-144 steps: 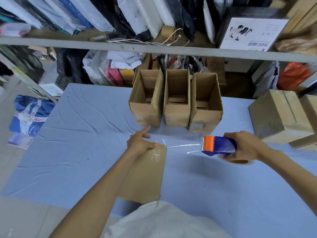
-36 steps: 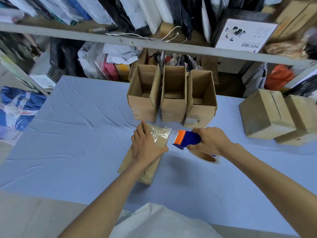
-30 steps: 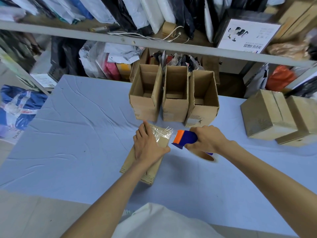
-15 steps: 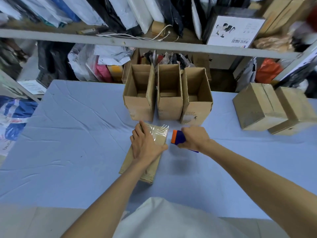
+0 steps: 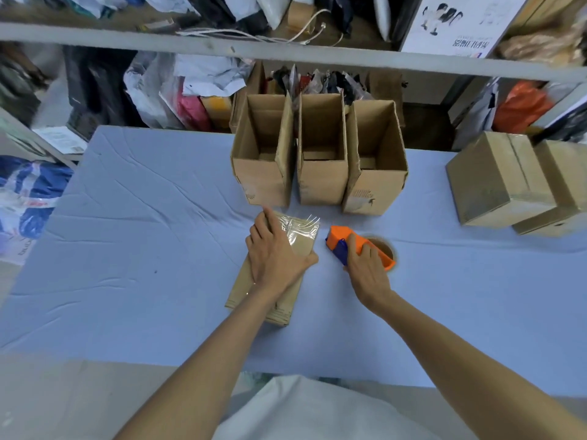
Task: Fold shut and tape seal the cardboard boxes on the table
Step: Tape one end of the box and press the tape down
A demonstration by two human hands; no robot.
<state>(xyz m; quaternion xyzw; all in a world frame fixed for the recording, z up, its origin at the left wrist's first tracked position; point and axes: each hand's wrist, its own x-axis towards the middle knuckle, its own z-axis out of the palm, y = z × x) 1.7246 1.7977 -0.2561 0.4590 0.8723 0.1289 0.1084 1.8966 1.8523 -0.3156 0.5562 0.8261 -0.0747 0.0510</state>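
while left hand [image 5: 275,259] presses box [image 5: 241,290], its length runs near-to-far.

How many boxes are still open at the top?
3, in a row at the table's back: left box, middle box, right box. More could hide in the shelf clutter.

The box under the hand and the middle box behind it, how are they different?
The box under the left hand lies flat, folded shut, with the left hand on it; the middle box stands upright, top open. The box under the left hand has clear tape on its far end; the middle box shows none. Both are brown cardboard on the table.
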